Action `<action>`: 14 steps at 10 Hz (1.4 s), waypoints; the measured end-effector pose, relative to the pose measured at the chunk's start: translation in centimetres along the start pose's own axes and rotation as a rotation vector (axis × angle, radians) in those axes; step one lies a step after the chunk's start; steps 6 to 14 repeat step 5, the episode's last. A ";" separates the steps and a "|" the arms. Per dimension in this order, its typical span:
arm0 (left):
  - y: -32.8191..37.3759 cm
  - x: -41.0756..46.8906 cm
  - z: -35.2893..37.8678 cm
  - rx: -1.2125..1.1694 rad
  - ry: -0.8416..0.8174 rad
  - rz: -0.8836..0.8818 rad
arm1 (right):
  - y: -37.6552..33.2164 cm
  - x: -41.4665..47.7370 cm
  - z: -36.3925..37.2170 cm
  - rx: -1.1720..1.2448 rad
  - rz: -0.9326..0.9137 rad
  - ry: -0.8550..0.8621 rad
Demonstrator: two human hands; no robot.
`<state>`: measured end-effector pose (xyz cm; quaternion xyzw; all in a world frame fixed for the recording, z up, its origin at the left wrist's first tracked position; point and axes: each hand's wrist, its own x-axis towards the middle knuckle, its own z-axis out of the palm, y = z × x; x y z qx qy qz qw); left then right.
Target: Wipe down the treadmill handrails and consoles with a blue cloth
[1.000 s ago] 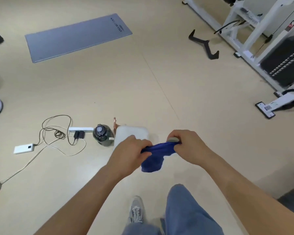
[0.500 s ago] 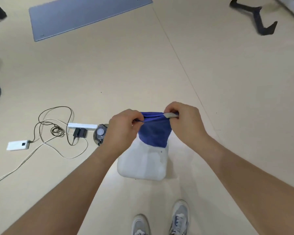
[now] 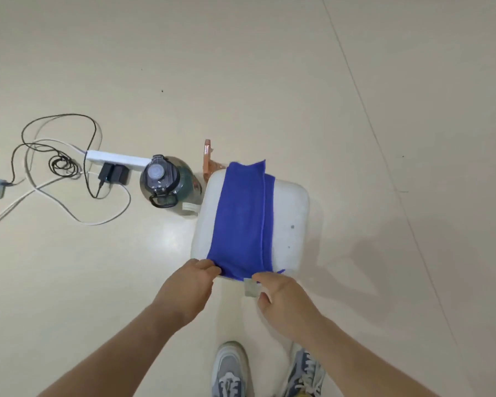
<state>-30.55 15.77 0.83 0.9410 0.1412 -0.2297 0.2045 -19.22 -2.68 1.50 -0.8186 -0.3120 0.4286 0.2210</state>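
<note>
The blue cloth (image 3: 242,219) lies spread flat over the top of a white stool (image 3: 291,213), its far edge hanging past the stool's back. My left hand (image 3: 188,287) pinches the cloth's near left corner. My right hand (image 3: 282,296) pinches the near right corner, where a grey label (image 3: 251,288) hangs down. No treadmill, handrail or console is in view.
A dark green water bottle (image 3: 168,186) stands on the beige floor just left of the stool. A white power strip (image 3: 116,160) with black plugs and tangled cables (image 3: 60,164) lies further left. An orange object (image 3: 208,160) sits behind the stool. My shoes (image 3: 231,371) are below.
The cloth went from bunched and held up between both hands to spread flat over the stool. My view has tilted down and come closer to the stool.
</note>
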 end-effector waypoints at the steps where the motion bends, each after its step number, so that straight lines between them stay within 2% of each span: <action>1: -0.2 -0.7 1.4 0.084 -0.087 -0.044 | 0.3 -0.2 2.1 -0.129 0.045 -0.159; 2: 0.5 -0.4 1.8 0.072 -0.067 0.011 | -0.4 0.1 2.7 -0.237 0.035 -0.227; 3: 1.0 0.2 2.1 0.113 -0.222 -0.029 | -0.8 1.1 2.9 -0.281 0.109 -0.295; 4: 0.9 -0.4 2.3 -0.029 -0.249 -0.097 | -1.2 1.1 2.6 -0.212 0.197 -0.386; 5: 0.9 -2.6 0.8 -0.347 -0.060 -0.262 | -1.5 -0.6 1.7 -0.053 0.266 -0.303; 14: 0.9 -2.6 0.8 -0.347 -0.060 -0.262 | -1.5 -0.6 1.7 -0.053 0.266 -0.303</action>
